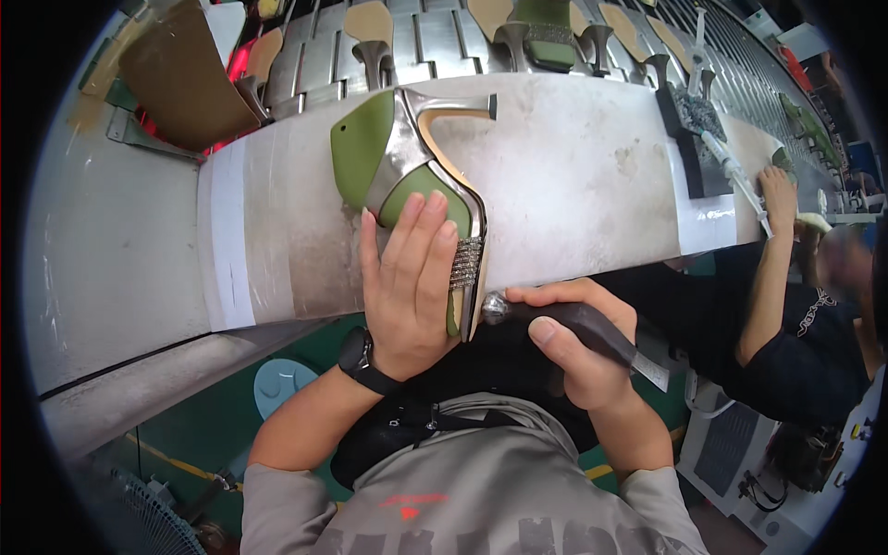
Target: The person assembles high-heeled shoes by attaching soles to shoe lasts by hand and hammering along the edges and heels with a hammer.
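A green high-heeled shoe (363,148) with silver trim and a glittery toe strap lies on its side on the pale work surface. Its heel points to the right and its toe toward me. My left hand (412,268) rests flat over the front of the shoe, fingers stretched out; its thumb is hidden. My right hand (592,347) is closed around the dark handle of a hand tool (592,326). One end of the tool is a round metal head, close beside the sole edge at the toe; a flat metal blade sticks out of the other end.
Behind the work surface (573,176) runs a slatted metal conveyor (425,46) carrying several shoes. A dark block (694,139) and a syringe (737,180) lie at the right. A co-worker's arm (777,222) reaches in there. A brown panel (185,79) stands at the far left.
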{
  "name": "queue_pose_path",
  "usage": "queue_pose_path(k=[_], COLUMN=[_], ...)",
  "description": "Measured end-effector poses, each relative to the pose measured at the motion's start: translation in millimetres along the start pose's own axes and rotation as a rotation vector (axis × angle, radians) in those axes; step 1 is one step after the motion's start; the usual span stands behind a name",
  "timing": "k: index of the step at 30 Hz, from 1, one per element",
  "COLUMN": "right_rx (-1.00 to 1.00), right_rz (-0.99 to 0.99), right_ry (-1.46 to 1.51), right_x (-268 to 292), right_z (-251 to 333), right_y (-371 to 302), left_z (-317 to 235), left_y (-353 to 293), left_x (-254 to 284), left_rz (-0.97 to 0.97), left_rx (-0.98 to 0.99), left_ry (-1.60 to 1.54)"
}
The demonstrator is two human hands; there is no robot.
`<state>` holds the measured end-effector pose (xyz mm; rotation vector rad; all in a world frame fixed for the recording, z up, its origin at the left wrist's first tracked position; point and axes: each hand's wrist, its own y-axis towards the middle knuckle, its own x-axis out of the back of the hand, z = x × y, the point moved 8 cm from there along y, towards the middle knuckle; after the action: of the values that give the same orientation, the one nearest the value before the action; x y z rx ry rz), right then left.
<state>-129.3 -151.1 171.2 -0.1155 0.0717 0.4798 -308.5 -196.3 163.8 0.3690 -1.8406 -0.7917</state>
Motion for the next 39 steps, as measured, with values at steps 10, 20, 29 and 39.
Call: queue_pose_path(k=[10,20,29,39], right_rx=[0.075,-0.139,0.346,0.463], right_rz=[0.042,0.191,0.530,0.454], right_ry=[0.048,-0.253,-0.486,-0.554], right_x=[10.7,-3.2,-39.6,-58.5], right_z=[36.7,54.5,81.9,72.0], right_y=[39.1,95.8,83.3,25.3], left_z=[-2.2,-1.7,-0.3,-2.0], left_y=[-7.1,-10.4,-10.1,-15.5], left_x=[-0.5,1.5,5.2,3.7], left_rz=[-0.015,-0.131,-0.093,-0.042], left_rx=[0.009,0.061,0.083,0.007], left_ry=[0.006,-0.016,-0.019,0.029])
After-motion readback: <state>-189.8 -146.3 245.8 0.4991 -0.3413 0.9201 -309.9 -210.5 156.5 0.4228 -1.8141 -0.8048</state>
